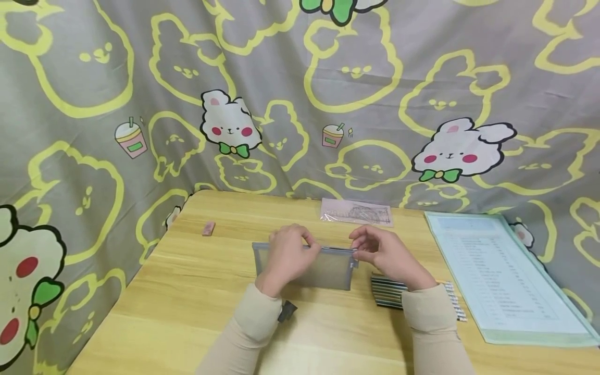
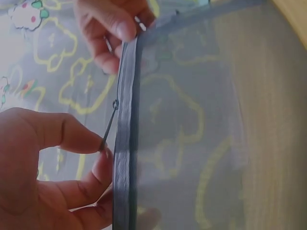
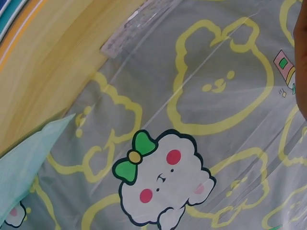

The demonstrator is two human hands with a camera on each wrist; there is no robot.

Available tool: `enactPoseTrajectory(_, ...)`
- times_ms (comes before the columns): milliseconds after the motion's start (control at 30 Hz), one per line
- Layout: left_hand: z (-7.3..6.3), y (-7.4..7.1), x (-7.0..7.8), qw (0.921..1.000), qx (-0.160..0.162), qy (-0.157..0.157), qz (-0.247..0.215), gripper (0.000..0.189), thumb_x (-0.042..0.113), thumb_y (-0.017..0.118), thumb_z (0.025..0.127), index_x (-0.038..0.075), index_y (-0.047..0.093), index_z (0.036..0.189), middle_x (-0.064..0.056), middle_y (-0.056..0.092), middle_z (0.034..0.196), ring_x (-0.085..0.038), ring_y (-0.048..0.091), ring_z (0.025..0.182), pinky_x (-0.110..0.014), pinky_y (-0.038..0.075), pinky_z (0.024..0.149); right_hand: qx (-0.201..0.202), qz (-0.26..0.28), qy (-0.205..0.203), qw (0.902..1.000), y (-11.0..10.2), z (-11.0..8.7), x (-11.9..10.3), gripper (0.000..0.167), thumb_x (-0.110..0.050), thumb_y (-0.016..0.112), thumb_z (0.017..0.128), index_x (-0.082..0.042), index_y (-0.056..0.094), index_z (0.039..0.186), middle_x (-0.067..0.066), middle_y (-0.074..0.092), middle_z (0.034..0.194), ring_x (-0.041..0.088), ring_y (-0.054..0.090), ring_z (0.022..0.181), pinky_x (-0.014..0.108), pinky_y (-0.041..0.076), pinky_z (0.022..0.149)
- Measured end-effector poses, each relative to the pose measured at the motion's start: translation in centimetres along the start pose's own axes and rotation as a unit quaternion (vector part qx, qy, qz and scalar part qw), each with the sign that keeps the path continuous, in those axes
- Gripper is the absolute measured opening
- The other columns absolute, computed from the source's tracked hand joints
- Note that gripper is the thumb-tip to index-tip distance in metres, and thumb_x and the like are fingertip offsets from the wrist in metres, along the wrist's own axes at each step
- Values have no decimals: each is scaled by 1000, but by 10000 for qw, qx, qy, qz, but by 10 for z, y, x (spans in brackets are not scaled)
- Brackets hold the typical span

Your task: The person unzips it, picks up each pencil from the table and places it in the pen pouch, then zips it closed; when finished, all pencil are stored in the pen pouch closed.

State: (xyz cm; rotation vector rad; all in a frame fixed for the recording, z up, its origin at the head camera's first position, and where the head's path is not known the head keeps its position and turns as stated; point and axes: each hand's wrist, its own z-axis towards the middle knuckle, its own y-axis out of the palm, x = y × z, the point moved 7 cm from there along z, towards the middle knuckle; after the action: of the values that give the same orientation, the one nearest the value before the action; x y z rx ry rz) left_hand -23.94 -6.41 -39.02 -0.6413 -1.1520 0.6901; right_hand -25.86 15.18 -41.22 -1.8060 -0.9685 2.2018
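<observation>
While a grey bunny-print curtain (image 1: 272, 67) covers the whole backdrop, a wooden table (image 1: 154, 307) takes up most of the space below. Clock directions go from the pouch (image 1: 328, 273) in the head view, with the far side as 12. Printed green folder (image 1: 497, 271) is at 3 o'clock. Pouch is grey, see-through, mid-table, its zip (image 1: 335, 250) along the 12 o'clock edge. Pencils (image 1: 388, 292) lie in a row around 4 o'clock, partly under the right forearm (image 1: 436, 338). Right hand (image 1: 386, 252) is gripping the pouch's 3 o'clock end. Left hand (image 1: 288, 252) is over the zip. Pinkish packet (image 1: 353, 212) at 1 o'clock, near the curtain. Small black thing (image 1: 288, 311) at 7, can't tell what. Pinkish block (image 1: 208, 228) at 10. Tiniest bit is the zip pull (image 2: 109, 128), thin and dark, pinched between left thumb and finger.
</observation>
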Motion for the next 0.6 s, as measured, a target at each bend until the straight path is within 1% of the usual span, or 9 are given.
enactPoseTrajectory(100,1,-6,-6,9999,58,-18,138,17,27,76,88,20,71,73,-4,77,99,-32,68,100,-60,42,100,28,-32,57,10000,-4,-1,3,28,1,74,93,-4,67,120,7,72,104,21,68,95,27,58,83)
enactPoseTrajectory(200,3,-12,-11,9994,150,-68,303,18,28,76,88,20,70,73,-5,77,97,-32,69,100,-62,42,100,84,-41,114,9999,-9,-2,7,28,1,74,93,-4,67,120,8,72,105,21,68,96,26,58,83)
enactPoseTrajectory(300,4,-19,-16,9990,191,-162,371,19,29,75,88,19,70,73,-7,76,98,-35,68,104,-65,40,104,152,-77,130,9998,-15,-4,11,28,1,75,93,-4,67,120,8,72,105,21,68,96,25,58,83)
enactPoseTrajectory(433,5,-28,-26,9987,200,-332,341,20,28,72,89,16,68,74,-10,75,100,-39,67,111,-75,32,113,283,-192,214,9992,-26,-8,20,29,1,74,93,-4,66,121,8,72,105,21,68,96,25,58,82)
enactPoseTrajectory(467,5,-30,-29,9985,218,-368,336,19,28,71,89,15,68,75,-10,75,100,-40,67,111,-76,32,113,313,-229,252,9989,-30,-9,22,30,1,74,94,-5,66,122,8,72,105,21,68,96,25,58,82)
enactPoseTrajectory(533,6,-36,-36,9980,241,-486,312,20,29,71,90,14,68,76,-12,75,102,-40,67,111,-75,32,113,420,-317,310,9981,-36,-12,27,30,1,74,94,-5,66,122,8,72,105,21,68,96,25,58,82)
enactPoseTrajectory(600,7,-43,-43,9973,282,-609,310,21,29,71,91,13,68,77,-11,75,102,-38,68,106,-72,35,110,518,-389,326,9974,-42,-15,30,31,0,74,93,-5,66,122,8,72,105,20,69,95,25,58,81)
